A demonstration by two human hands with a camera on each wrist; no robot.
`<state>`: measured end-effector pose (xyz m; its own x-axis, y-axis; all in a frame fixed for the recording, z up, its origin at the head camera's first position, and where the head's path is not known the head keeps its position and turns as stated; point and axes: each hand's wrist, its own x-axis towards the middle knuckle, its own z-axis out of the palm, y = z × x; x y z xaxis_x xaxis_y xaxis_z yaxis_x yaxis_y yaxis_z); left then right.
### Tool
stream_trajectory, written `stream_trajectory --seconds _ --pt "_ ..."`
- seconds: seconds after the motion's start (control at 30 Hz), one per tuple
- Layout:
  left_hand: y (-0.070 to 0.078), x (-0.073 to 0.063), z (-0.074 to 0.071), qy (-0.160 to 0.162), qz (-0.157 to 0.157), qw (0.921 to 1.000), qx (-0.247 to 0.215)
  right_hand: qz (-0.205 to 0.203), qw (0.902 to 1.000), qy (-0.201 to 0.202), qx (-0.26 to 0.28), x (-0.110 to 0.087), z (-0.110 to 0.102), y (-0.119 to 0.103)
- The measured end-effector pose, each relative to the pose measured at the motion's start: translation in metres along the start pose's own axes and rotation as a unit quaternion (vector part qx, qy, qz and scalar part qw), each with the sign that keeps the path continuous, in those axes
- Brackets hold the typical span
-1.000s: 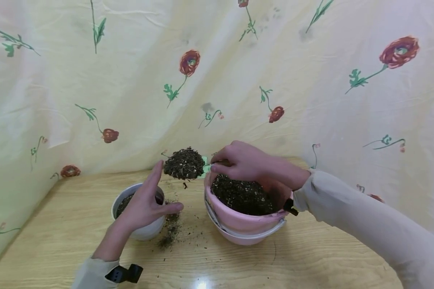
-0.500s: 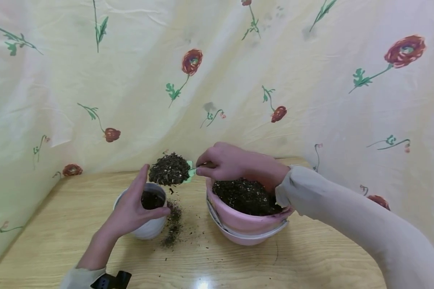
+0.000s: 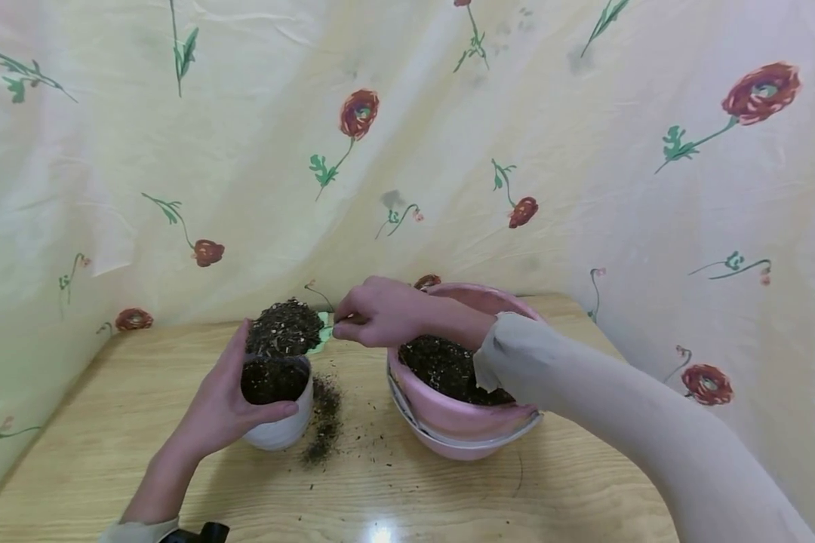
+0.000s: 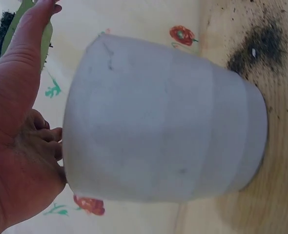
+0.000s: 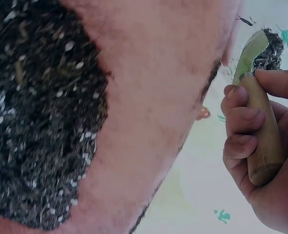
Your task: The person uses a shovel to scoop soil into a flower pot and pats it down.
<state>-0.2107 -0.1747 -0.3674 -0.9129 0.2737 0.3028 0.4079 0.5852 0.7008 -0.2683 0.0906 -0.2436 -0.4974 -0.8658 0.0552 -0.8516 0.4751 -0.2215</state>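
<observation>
My right hand (image 3: 383, 313) grips the wooden handle of a garden trowel (image 5: 262, 129), fingers curled round it. The trowel's light green blade carries a heaped mound of dark potting soil (image 3: 285, 328), held over the back of the white flowerpot (image 3: 284, 430). Dark soil shows inside that pot. My left hand (image 3: 220, 403) is spread at the pot's near left rim, thumb apart from the fingers, which reach up beside the mound. In the left wrist view the pot (image 4: 149, 122) stands upright on the table, with the palm right at its rim.
To the right stands a pink bucket (image 3: 448, 415) holding more soil (image 3: 441, 369), its grey handle hanging down in front. Spilled soil (image 3: 324, 422) lies on the wooden table (image 3: 407, 498) between pot and bucket. A flowered cloth (image 3: 265, 151) hangs behind.
The right hand has moved left with the loaded trowel, from beside the bucket to over the white pot. My left hand has shifted left and slightly down, uncovering more of the pot's opening.
</observation>
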Motion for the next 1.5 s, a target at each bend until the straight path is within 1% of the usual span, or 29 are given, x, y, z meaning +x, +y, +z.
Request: stream_trajectory --seconds 0.17,0.3,0.4,0.53,0.63,0.77,0.9,1.07,1.2,1.3,1.5 --pt "-0.011 -0.006 -0.007 0.004 -0.019 0.9998 0.004 -0.001 1.0000 -0.009 0.004 0.014 0.007 -0.004" --pt "-0.020 -0.009 -0.009 0.009 -0.015 0.9998 0.004 0.004 0.9999 -0.011 0.002 0.023 0.012 -0.005" --pt "-0.027 -0.007 -0.006 0.009 -0.006 0.9999 -0.005 0.013 0.9998 -0.017 -0.003 0.028 0.014 -0.005" --pt "-0.031 -0.002 -0.003 -0.005 -0.009 0.9998 -0.016 0.031 0.9989 -0.035 -0.006 0.031 0.015 -0.003" --pt "-0.031 0.001 -0.002 -0.020 -0.025 0.9994 -0.012 0.039 0.9979 -0.050 -0.012 0.034 0.016 -0.002" --pt "-0.030 0.003 -0.002 -0.037 -0.039 0.9985 -0.012 0.039 0.9965 -0.065 -0.035 0.038 0.019 0.001" --pt "-0.031 0.001 -0.004 -0.039 -0.047 0.9980 -0.016 0.038 0.9948 -0.081 -0.050 0.045 0.024 0.001" --pt "-0.031 -0.002 -0.005 -0.038 -0.059 0.9974 -0.016 0.052 0.9902 -0.108 -0.071 0.051 0.030 0.001" --pt "-0.030 -0.002 -0.003 -0.035 -0.060 0.9974 -0.022 0.064 0.9852 -0.129 -0.093 0.053 0.033 0.001" --pt "-0.030 -0.002 -0.003 -0.035 -0.059 0.9973 -0.026 0.073 0.9822 -0.143 -0.097 0.055 0.033 -0.002" --pt "-0.030 -0.002 -0.004 -0.039 -0.064 0.9970 -0.016 0.078 0.9753 -0.167 -0.122 0.061 0.032 -0.006"
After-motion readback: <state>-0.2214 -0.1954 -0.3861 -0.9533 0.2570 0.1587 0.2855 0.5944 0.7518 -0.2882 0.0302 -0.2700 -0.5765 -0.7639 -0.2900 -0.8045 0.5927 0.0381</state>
